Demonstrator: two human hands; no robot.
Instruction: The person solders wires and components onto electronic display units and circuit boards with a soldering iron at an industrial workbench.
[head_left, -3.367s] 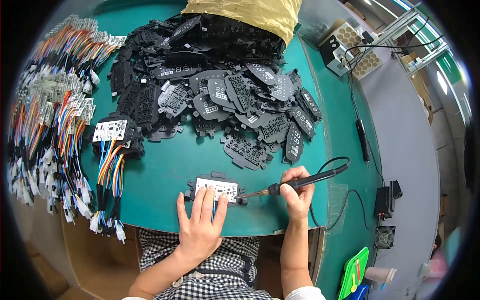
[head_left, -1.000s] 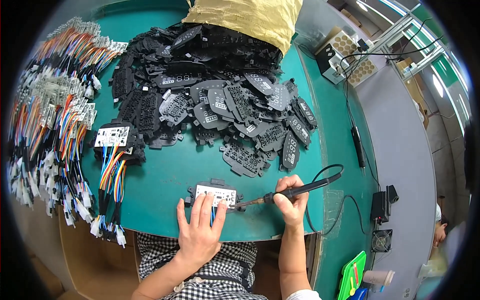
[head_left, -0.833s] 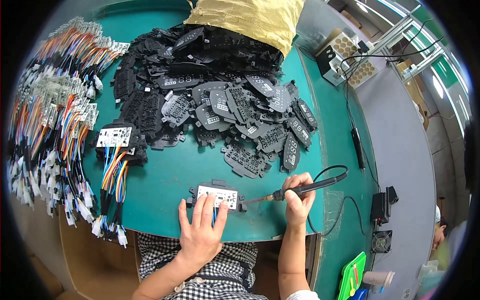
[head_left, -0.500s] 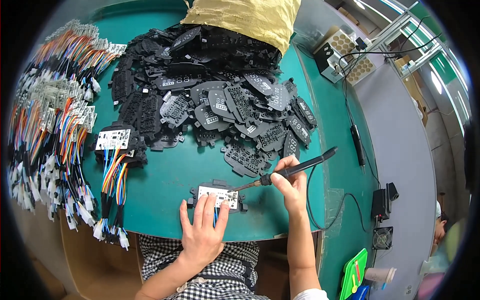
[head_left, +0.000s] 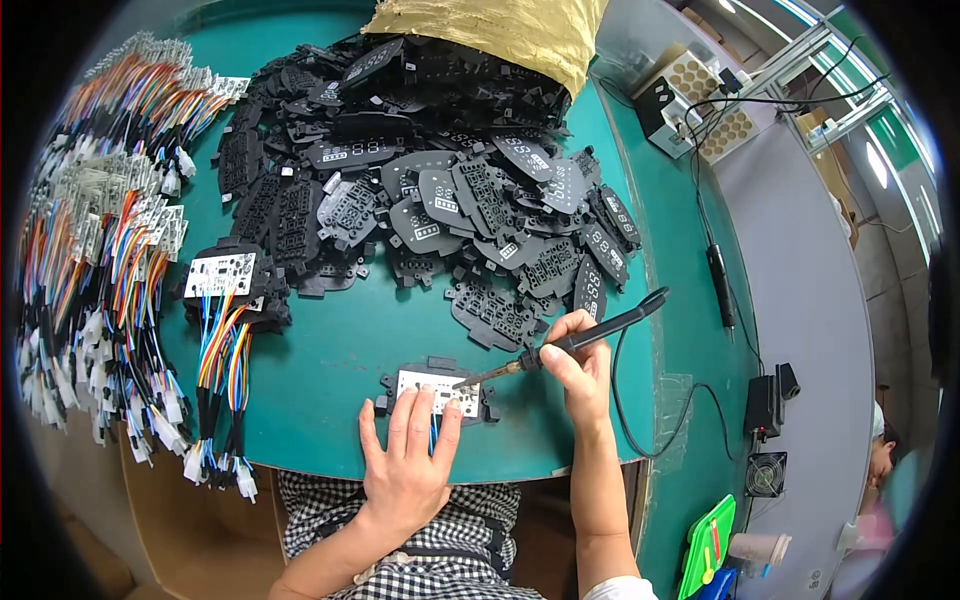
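Note:
A white circuit board (head_left: pixel 460 387) lies in a black plastic housing (head_left: pixel 437 363) near the front edge of the table. My left hand (head_left: pixel 405 465) rests its outstretched, spread fingertips on the board and holds it down. Blue wires (head_left: pixel 433 435) come out from under those fingers. My right hand (head_left: pixel 582 370) grips a black soldering iron (head_left: pixel 600 332) like a pen. The iron's tip points left and meets the board just beyond my left fingertips; whether it touches a solder joint is too small to tell.
Black housings (head_left: pixel 480 200) pile up beyond my hands, spilling from a yellow sack (head_left: pixel 490 35). Wired boards (head_left: pixel 110 220) are heaped at left, beside stacked housings with a fitted board (head_left: pixel 220 275). The iron's cord (head_left: pixel 690 395) loops rightward. A second black iron (head_left: pixel 718 285) hangs at right.
The soldering iron's rear end has shifted slightly, while its tip stays at almost the same place on the board. My left hand keeps its place.

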